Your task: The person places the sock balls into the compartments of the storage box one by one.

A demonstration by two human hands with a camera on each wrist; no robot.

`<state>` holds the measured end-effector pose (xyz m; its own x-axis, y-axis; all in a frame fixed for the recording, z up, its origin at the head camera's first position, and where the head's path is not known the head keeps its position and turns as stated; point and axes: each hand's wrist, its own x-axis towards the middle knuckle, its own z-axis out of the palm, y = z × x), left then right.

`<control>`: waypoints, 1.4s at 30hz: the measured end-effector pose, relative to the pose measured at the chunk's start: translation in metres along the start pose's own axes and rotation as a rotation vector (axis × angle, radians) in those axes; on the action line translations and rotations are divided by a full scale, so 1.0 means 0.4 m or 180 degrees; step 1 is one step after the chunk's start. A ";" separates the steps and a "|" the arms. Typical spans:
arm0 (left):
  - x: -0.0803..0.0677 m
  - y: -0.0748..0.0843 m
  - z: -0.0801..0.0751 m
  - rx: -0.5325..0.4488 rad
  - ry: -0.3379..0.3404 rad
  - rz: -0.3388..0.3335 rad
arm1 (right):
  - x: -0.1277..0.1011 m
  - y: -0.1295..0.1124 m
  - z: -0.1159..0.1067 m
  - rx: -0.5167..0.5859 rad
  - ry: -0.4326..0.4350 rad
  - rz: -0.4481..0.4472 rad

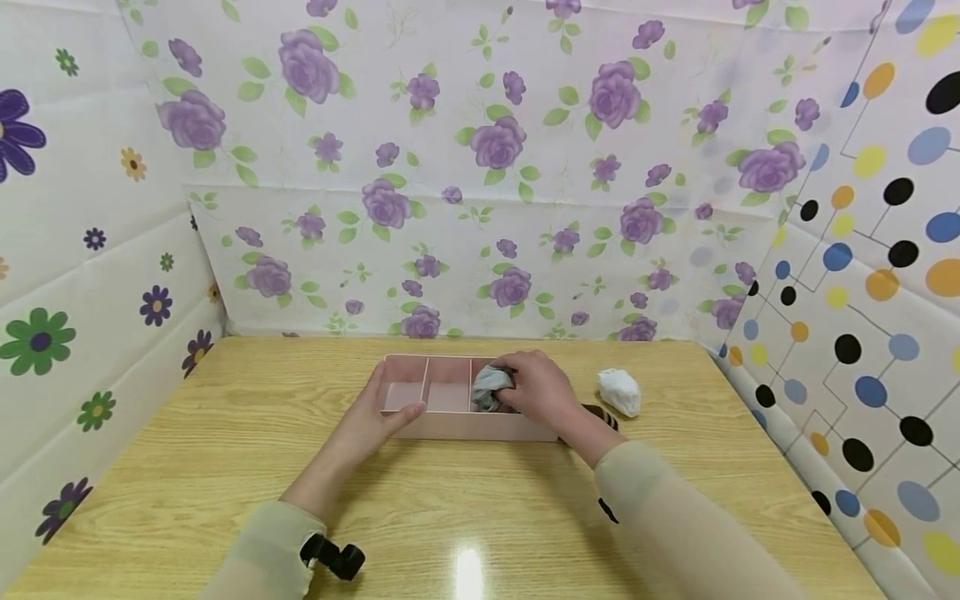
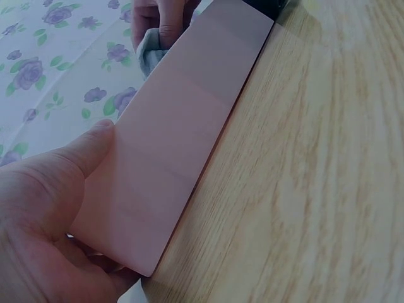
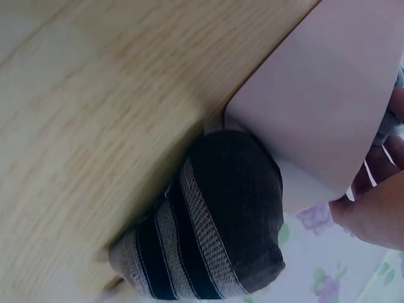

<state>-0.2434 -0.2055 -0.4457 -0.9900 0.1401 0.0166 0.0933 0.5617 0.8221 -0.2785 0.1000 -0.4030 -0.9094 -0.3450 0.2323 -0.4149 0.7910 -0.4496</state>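
A pink divided box (image 1: 465,426) lies lengthwise on the table. My left hand (image 1: 369,425) grips its left end, the thumb over the front rim and the fingers round the end wall, as the left wrist view (image 2: 44,208) also shows. At the box's right part, my right hand (image 1: 536,387) holds a grey balled-up sock (image 1: 490,387) down in a compartment. The right fingertips are partly hidden by the box wall. Two compartments on the left show their bare floors. Against the box's right end sits a dark striped balled-up sock (image 3: 221,221), partly behind my right wrist in the head view.
A white balled-up sock (image 1: 619,392) lies on the wooden table (image 1: 465,500) to the right of the box. Flowered cloth (image 1: 450,208) hangs behind the table, and patterned cloth screens stand on the left and right sides.
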 end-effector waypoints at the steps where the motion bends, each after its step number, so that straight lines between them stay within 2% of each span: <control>1: 0.000 0.001 0.000 0.0009 0.0002 0.0010 | 0.000 -0.001 0.002 -0.0014 0.0012 0.0005; 9: 0.003 0.001 -0.001 0.0024 -0.0003 0.0010 | 0.010 0.006 0.025 -0.0081 0.0031 -0.0015; 15: 0.003 -0.003 0.000 0.0016 -0.0016 -0.0006 | 0.014 0.005 0.034 -0.0150 -0.0087 -0.0026; 23: 0.002 -0.005 0.001 0.0011 -0.0036 -0.0007 | -0.002 0.000 0.006 -0.0074 -0.0366 -0.0116; 31: 0.000 -0.003 -0.001 -0.0022 -0.0031 -0.0014 | -0.020 0.017 -0.028 0.0167 -0.0526 -0.0441; 35: 0.001 -0.004 -0.002 -0.0010 -0.0020 -0.0023 | -0.030 0.024 -0.042 0.0302 -0.0470 -0.0438; 42: 0.002 -0.005 -0.002 -0.0047 -0.0024 -0.0031 | -0.053 0.043 -0.064 0.0242 -0.0208 -0.0249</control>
<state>-0.2444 -0.2072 -0.4469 -0.9900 0.1409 0.0041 0.0819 0.5509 0.8305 -0.2654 0.1339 -0.3935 -0.8730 -0.4384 0.2137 -0.4835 0.7207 -0.4969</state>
